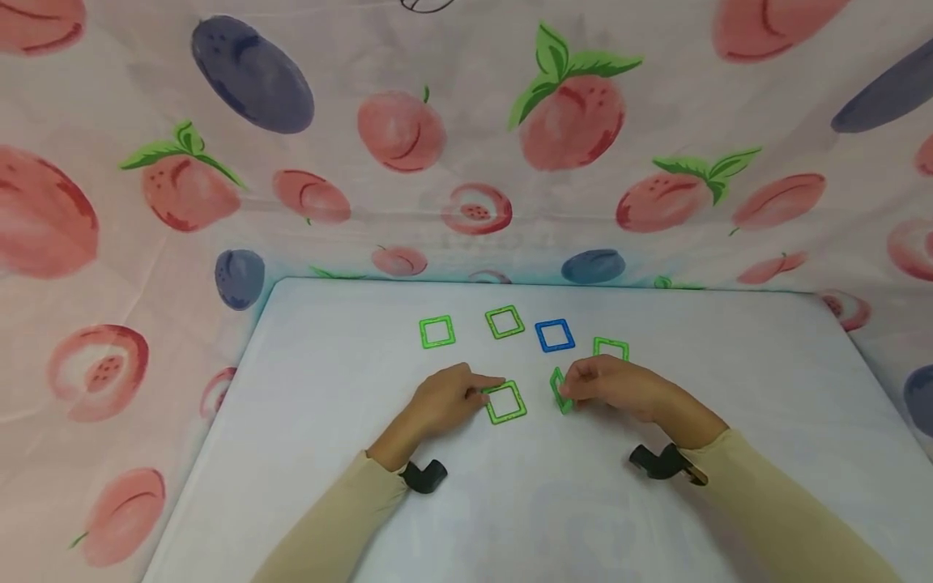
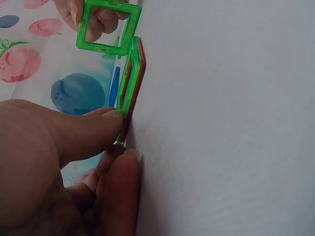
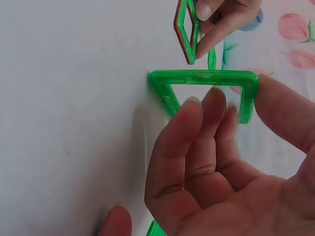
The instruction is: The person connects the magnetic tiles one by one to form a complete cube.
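My left hand (image 1: pixel 445 401) pinches the left side of a green square magnetic tile (image 1: pixel 509 419) lying on the white table, with thumb and index finger at its edges. Along the underside of this tile, a red layer (image 2: pixel 136 91) shows in the left wrist view. To its right, my right hand (image 1: pixel 612 380) holds a second green square magnetic tile (image 3: pixel 202 77) on edge, the thumb on one side and the fingertips on the other. A small gap separates the two tiles in the head view.
Behind the hands lie a green tile (image 1: pixel 437 345) at left, a yellowish-green one (image 1: pixel 505 334), a blue one (image 1: pixel 559 348), and another green tile (image 1: pixel 611 342) partly hidden by my right hand. A fruit-print cloth (image 1: pixel 328 138) rises beyond the table's (image 1: pixel 466 518) far edge.
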`<state>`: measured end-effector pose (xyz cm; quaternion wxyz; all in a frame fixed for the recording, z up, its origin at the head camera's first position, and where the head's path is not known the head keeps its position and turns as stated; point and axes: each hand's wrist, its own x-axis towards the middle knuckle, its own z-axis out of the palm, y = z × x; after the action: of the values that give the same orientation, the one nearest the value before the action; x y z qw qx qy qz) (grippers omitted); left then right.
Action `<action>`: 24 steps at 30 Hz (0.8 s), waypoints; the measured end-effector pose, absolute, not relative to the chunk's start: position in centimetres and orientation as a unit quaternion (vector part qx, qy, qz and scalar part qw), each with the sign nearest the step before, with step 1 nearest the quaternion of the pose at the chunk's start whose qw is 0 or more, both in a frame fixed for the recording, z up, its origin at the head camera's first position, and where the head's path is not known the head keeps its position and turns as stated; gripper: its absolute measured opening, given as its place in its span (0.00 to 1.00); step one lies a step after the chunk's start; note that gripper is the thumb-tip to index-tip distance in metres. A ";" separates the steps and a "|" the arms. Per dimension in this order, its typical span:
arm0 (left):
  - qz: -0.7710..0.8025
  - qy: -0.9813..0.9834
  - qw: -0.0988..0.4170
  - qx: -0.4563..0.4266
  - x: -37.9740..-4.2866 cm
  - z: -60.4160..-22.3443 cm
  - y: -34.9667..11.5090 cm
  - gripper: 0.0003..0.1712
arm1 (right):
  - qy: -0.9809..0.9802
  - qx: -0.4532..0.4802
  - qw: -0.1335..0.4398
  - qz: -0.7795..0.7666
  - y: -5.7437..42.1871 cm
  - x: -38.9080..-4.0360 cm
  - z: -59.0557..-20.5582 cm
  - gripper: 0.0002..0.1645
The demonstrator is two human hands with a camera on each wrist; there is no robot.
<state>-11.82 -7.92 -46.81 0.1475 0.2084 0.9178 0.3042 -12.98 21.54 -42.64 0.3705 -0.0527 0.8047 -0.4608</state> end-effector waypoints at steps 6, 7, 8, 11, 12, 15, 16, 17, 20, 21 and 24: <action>0.300 0.919 0.147 0.207 -11.8 -46.7 -7.7 0.20 | 0.802 -0.045 0.369 -0.467 21.7 -13.1 -42.7 0.14; 0.300 0.919 0.147 0.207 -11.8 -46.6 -7.7 0.20 | 0.802 -0.045 0.368 -0.469 21.8 -13.1 -42.8 0.14; 0.301 0.920 0.146 0.207 -11.8 -46.6 -7.7 0.20 | 0.801 -0.045 0.367 -0.471 21.9 -13.1 -42.8 0.14; 0.299 0.920 0.144 0.207 -11.8 -46.6 -7.7 0.20 | 0.798 -0.043 0.367 -0.477 21.9 -13.1 -42.9 0.14; 0.299 0.920 0.144 0.207 -11.8 -46.6 -7.7 0.20 | 0.796 -0.043 0.368 -0.479 21.9 -13.1 -42.9 0.14; 0.300 0.920 0.143 0.206 -11.7 -46.7 -7.7 0.20 | 0.792 -0.050 0.368 -0.484 21.9 -13.1 -43.0 0.14; 0.301 0.920 0.144 0.206 -11.7 -46.7 -7.7 0.20 | 0.791 -0.054 0.367 -0.486 21.8 -13.0 -43.0 0.14; 0.301 0.920 0.144 0.205 -11.7 -46.7 -7.7 0.20 | 0.791 -0.057 0.365 -0.488 21.8 -13.0 -43.0 0.14; 0.300 0.920 0.145 0.205 -11.7 -46.8 -7.8 0.20 | 0.798 -0.065 0.356 -0.482 21.4 -12.9 -43.0 0.14; 0.298 0.921 0.144 0.205 -11.6 -46.8 -7.8 0.20 | 0.803 -0.067 0.351 -0.477 21.2 -12.9 -43.0 0.15; 0.297 0.921 0.141 0.208 -11.6 -46.8 -7.8 0.20 | 0.821 -0.066 0.335 -0.458 20.5 -12.9 -43.0 0.15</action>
<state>-11.56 -7.75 -46.79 0.1415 0.2079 0.9213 0.2965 -12.87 20.55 -43.03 0.3347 -0.0665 0.8207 -0.4582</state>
